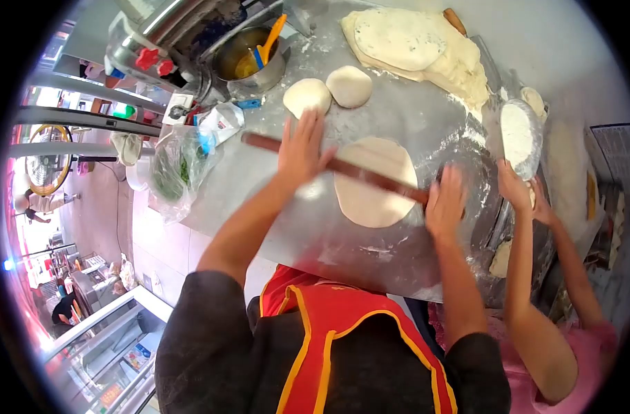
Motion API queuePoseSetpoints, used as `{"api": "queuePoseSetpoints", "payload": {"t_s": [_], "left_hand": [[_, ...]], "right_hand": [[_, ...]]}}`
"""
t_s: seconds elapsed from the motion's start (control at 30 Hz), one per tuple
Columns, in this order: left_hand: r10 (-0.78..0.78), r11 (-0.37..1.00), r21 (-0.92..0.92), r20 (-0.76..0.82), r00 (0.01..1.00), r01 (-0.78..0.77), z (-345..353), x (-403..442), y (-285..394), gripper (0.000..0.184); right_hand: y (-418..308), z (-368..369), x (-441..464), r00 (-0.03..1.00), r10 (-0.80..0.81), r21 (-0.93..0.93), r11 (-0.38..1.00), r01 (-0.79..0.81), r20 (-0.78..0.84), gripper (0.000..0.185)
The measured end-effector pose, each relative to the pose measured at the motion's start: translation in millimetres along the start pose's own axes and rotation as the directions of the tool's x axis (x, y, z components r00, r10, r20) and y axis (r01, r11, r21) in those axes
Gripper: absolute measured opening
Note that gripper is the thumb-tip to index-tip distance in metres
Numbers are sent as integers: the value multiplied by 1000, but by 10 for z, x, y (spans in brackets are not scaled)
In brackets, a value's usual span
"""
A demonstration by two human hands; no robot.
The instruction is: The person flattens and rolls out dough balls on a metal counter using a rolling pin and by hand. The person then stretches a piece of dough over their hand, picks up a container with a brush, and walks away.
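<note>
A brown wooden rolling pin [370, 176] lies slantwise across a flat round of dough [373, 200] on the metal table. My left hand [304, 148] rests on the pin's left part, palm down, fingers stretched out. On its right end lies my right hand [447, 201], flat and a little blurred, fingers extended. Just beyond my left fingertips is a dough ball [307, 96], with a second ball [349, 87] beside it. The pin hides a strip of the flat dough.
A large dough slab [411, 45] covers the table's far side. A metal pot [259, 72] holds an orange-handled tool. Plastic bags [180, 169] lie at the left edge. At right, a co-worker's hands [518, 190] are beside a flour tray [518, 138].
</note>
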State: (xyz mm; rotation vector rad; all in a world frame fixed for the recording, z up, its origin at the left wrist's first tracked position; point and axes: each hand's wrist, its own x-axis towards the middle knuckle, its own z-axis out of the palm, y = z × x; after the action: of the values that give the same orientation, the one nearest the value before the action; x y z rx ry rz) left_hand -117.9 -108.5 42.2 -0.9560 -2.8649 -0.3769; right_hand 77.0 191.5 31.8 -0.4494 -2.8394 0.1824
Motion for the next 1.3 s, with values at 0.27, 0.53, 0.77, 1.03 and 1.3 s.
{"api": "queuePoseSetpoints", "payload": {"t_s": [0.27,0.53,0.77,1.03,1.3], "left_hand": [[79,994,-67,-64,995,-83,-269,-1498,39,63],[162,959,-259,177,971,-113,-555,-1388,-4,28],[93,922,-388,196,976,-10,-577,-2114,338,28],[107,932,-363,283,953,3,-670,-2035,308,27],[38,967,-253,89,995,-14,-537,-1785,176,32]], "right_hand": [[-261,-309,-984,994,-55,202,979,35,93,42],[-813,537,1196,780,-160,450,877,-168,605,52],[-2250,590,965,276,-762,541,621,567,585,34],[-1730,814,1212,822,-365,333,915,229,438,39],[-327,-519,-759,938,94,285,938,-195,335,37]]}}
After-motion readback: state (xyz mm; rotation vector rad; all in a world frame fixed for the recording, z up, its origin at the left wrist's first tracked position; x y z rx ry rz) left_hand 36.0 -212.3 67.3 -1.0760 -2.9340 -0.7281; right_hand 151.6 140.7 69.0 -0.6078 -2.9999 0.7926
